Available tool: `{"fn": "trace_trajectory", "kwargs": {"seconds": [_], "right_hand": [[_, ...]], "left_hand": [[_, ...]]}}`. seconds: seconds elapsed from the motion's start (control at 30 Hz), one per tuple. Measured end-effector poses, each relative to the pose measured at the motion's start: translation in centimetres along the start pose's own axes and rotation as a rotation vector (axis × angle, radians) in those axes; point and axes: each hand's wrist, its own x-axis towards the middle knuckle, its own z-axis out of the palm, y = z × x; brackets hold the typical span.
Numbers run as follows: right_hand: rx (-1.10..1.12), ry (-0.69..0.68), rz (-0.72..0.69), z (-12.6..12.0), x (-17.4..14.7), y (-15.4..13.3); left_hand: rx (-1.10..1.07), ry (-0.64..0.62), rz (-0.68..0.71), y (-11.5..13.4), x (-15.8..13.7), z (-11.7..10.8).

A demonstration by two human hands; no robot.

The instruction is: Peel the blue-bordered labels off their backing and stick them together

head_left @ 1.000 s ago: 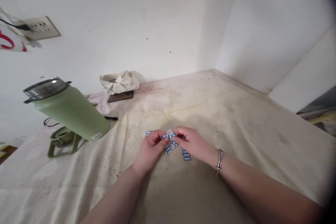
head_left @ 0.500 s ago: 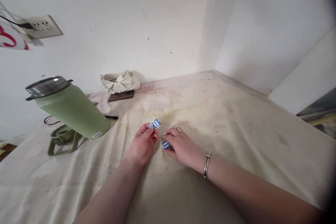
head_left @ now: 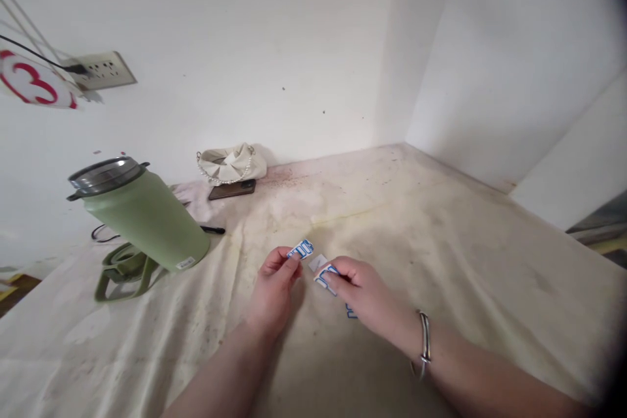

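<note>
My left hand (head_left: 274, 290) pinches a small white label with blue frames (head_left: 302, 248) between thumb and fingers above the table. Close by on the right, my right hand (head_left: 369, 290) is closed on another blue-framed white label (head_left: 324, 277). A plain whitish slip (head_left: 317, 262) shows just behind that label; whether it is part of it I cannot tell. Under the right palm, more blue-framed paper (head_left: 351, 311) peeks out, mostly covered by the hand. The two hands stay slightly apart.
A green tumbler (head_left: 147, 215) without its lid stands at left, its green lid (head_left: 125, 271) beside it. Behind are a black pen (head_left: 214, 230), a phone (head_left: 232, 190) and a cream bag (head_left: 228, 163) near the wall. A cream cloth (head_left: 441, 235) covers the table.
My right hand has turned and moved right, so its label now shows more fully, with more paper below the palm. The left hand keeps its pinch. The whole view has shifted slightly.
</note>
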Motion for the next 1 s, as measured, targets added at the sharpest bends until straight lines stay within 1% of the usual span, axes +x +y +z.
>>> {"fn": "trace_trajectory", "kwargs": {"seconds": [0.1,0.17,0.23,0.37,0.47,0.6,0.77,0.87,1.0], "right_hand": [[0.207,-0.069,0.146,0.4,-0.3,0.0],[0.280,-0.092,0.184,0.6,-0.3,0.0],[0.259,-0.062,0.171,0.6,-0.2,-0.1],[0.088,0.081,0.106,0.4,0.1,0.1],[0.026,0.133,0.108,0.4,0.4,0.4],[-0.043,0.146,0.127,0.3,0.6,0.9],[-0.084,0.125,0.136,0.0,0.8,1.3],[-0.053,0.138,0.129,0.0,0.9,1.6],[0.072,0.136,0.097,0.0,1.0,2.0]], "left_hand": [[0.034,0.010,0.018,-0.4,-0.8,0.7],[0.042,-0.030,-0.010,-0.7,-1.3,1.0],[0.061,-0.067,-0.030,-0.9,-1.6,1.2],[0.168,-0.093,-0.001,-1.0,-1.8,1.3],[0.205,-0.105,0.011,-0.8,-1.7,1.4],[0.204,-0.103,-0.008,-0.6,-1.6,1.4],[0.226,-0.108,-0.033,-0.7,-1.5,1.3],[0.228,-0.113,-0.032,-0.8,-1.5,1.1],[0.233,-0.142,-0.034,-0.9,-1.4,0.9]]}}
